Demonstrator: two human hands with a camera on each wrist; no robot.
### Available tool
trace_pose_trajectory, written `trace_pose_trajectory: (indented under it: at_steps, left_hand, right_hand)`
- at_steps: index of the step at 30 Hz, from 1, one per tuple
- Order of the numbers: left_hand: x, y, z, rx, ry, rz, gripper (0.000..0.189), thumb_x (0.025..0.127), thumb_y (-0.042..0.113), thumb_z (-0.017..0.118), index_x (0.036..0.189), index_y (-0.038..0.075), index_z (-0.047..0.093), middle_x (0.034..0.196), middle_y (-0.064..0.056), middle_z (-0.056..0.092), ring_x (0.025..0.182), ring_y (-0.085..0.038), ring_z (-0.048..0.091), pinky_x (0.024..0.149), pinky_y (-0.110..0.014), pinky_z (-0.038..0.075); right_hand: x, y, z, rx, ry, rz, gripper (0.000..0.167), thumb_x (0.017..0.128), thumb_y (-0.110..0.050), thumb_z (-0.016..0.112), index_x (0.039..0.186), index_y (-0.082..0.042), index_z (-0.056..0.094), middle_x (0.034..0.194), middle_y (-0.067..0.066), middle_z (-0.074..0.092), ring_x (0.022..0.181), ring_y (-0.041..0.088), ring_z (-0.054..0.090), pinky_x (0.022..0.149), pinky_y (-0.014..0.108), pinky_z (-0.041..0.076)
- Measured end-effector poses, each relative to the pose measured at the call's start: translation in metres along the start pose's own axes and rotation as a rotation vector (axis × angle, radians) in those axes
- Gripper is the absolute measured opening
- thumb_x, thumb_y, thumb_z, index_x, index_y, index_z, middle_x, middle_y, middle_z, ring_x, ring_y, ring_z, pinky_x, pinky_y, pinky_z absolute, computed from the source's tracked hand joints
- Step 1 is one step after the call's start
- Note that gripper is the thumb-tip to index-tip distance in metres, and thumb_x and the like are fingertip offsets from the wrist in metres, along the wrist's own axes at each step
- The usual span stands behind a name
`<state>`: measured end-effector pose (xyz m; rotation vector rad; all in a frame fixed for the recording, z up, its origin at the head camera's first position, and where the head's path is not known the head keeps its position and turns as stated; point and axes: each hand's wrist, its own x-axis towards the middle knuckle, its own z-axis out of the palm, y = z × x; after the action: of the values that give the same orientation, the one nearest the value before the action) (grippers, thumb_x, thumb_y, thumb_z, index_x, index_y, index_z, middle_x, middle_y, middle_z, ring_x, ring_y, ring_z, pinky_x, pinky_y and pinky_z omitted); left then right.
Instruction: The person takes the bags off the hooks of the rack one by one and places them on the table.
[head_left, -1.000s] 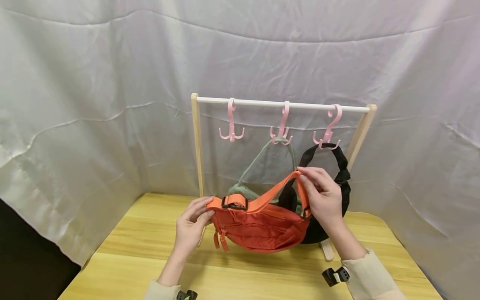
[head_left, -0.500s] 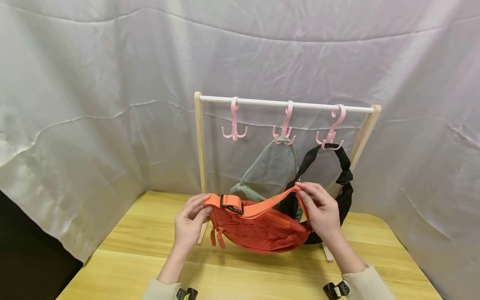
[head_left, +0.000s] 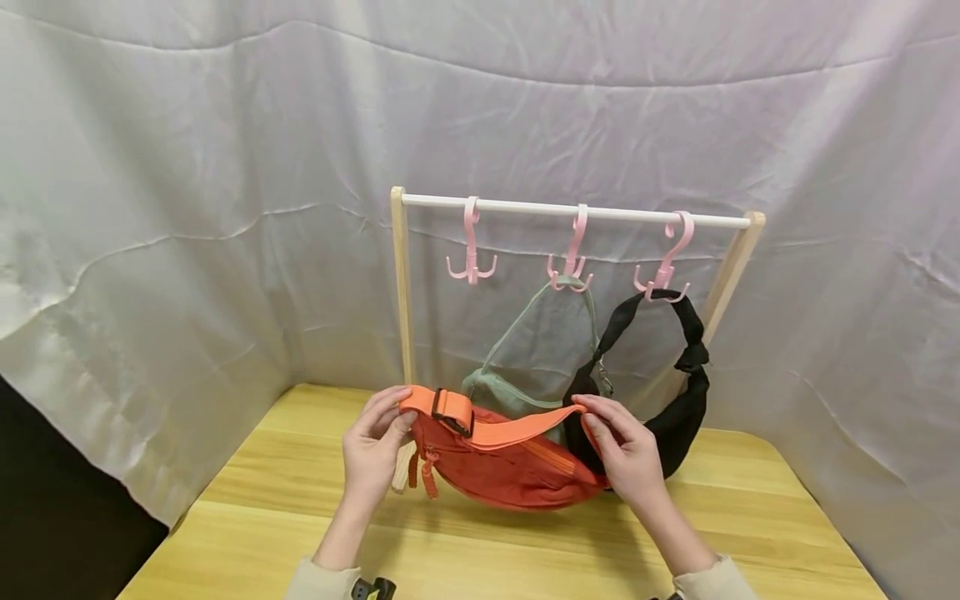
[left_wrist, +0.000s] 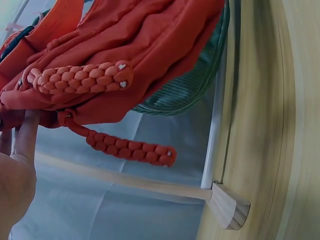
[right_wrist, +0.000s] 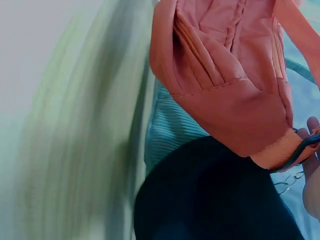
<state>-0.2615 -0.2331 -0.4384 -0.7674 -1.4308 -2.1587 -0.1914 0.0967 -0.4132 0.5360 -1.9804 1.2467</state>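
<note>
In front of the white-barred wooden rack [head_left: 402, 283], the left hand [head_left: 370, 454] and right hand [head_left: 628, 450] each pinch the flat orange webbing strap [head_left: 517, 430] of a red fabric waist bag [head_left: 502, 479]; an even grip should keep the strap untwisted. The bag sags, creased, its braided red pulls [left_wrist: 82, 78] dangling near the rack's left foot [left_wrist: 229, 206].
</note>
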Motion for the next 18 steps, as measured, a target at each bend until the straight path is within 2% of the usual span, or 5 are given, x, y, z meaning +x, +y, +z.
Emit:
trace_pose_trajectory:
  at_steps: [2, 5, 10, 18]
  left_hand:
    - [0.001, 0.0, 0.0, -0.002, 0.005, -0.005, 0.03, 0.093, -0.015, 0.066, 0.123, -0.012, 0.068, 0.128, -0.003, 0.065, 0.099, -0.011, 0.074, 0.074, -0.029, 0.063]
    - [0.002, 0.002, -0.001, 0.002, 0.007, -0.014, 0.03, 0.093, -0.014, 0.067, 0.123, -0.012, 0.068, 0.128, -0.003, 0.065, 0.1, -0.01, 0.074, 0.074, -0.029, 0.063]
    - [0.003, 0.003, -0.003, 0.018, 0.014, -0.016, 0.03, 0.093, -0.014, 0.067, 0.122, -0.013, 0.068, 0.127, -0.003, 0.065, 0.1, -0.01, 0.074, 0.072, -0.027, 0.063]
    - [0.002, 0.004, -0.006, 0.02, 0.035, -0.022, 0.029, 0.093, -0.015, 0.066, 0.122, -0.013, 0.068, 0.126, -0.003, 0.066, 0.1, -0.011, 0.074, 0.073, -0.028, 0.063]
  right_hand:
    - [-0.003, 0.001, 0.001, -0.005, -0.008, 0.009, 0.036, 0.096, 0.016, 0.061, 0.128, 0.003, 0.07, 0.126, 0.021, 0.07, 0.118, 0.006, 0.065, 0.098, 0.018, 0.052]
    - [-0.008, 0.001, 0.002, -0.011, -0.012, 0.035, 0.039, 0.098, 0.013, 0.06, 0.134, 0.0, 0.068, 0.132, 0.021, 0.068, 0.124, 0.004, 0.062, 0.099, 0.016, 0.05]
    - [-0.019, 0.002, 0.004, 0.0, 0.011, 0.058, 0.042, 0.099, 0.012, 0.059, 0.139, -0.001, 0.065, 0.138, 0.021, 0.065, 0.128, 0.004, 0.06, 0.1, 0.014, 0.05]
    - [-0.042, 0.01, 0.002, -0.091, 0.058, 0.009, 0.043, 0.087, 0.021, 0.069, 0.127, 0.005, 0.07, 0.13, 0.022, 0.066, 0.121, 0.004, 0.063, 0.095, 0.016, 0.053]
